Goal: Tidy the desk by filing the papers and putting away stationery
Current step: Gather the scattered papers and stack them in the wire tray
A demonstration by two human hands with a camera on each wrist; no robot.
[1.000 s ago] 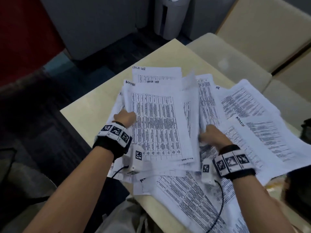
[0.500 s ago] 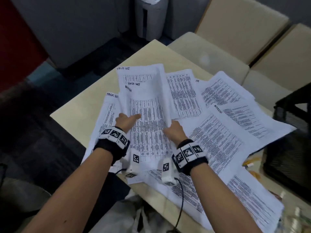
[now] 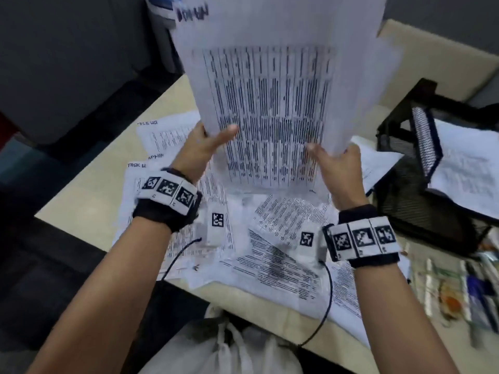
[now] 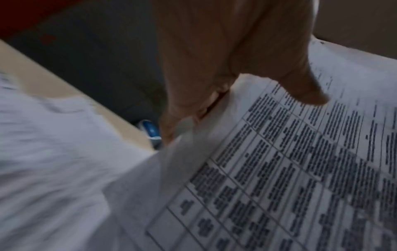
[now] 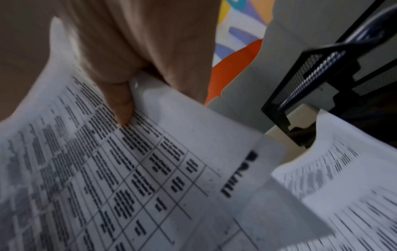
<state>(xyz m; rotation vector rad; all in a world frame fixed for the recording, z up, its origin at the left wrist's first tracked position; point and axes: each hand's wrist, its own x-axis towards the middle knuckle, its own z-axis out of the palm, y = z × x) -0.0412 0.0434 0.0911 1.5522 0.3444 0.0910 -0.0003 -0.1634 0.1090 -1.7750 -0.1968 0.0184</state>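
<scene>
While both forearms reach up from the bottom of the head view, we see the two hands raised side by side in the middle of the frame, each gripping a lower edge of the held sheets [image 3: 272, 103]. The left hand [image 3: 201, 149] has its thumb laid across the printed face and its fingers behind the paper; the left wrist view shows that thumb [image 4: 300, 84] pressed on the table of text. The right hand [image 3: 337, 168] mirrors it at the opposite edge, thumb [image 5: 122, 105] on the front and fingers curled behind (the right wrist view shows this closely). The sheets stand nearly upright, tilted a little away from us, and fill the upper centre of the head view, blurred.

Below the hands, loose papers [image 3: 278, 255] lie scattered and overlapping on the tabletop [image 3: 89, 206], spreading from centre left to lower right. At the right edge of the frame stands a black mesh tray [image 3: 405, 163] with printed paper lying in it. In the lower right corner pens [image 3: 475, 295] and other small stationery lie on the tabletop, too blurred to name singly. Each wrist wears a black band with white marker squares, the left wristband [image 3: 167, 198] and the right wristband [image 3: 361, 241].
</scene>
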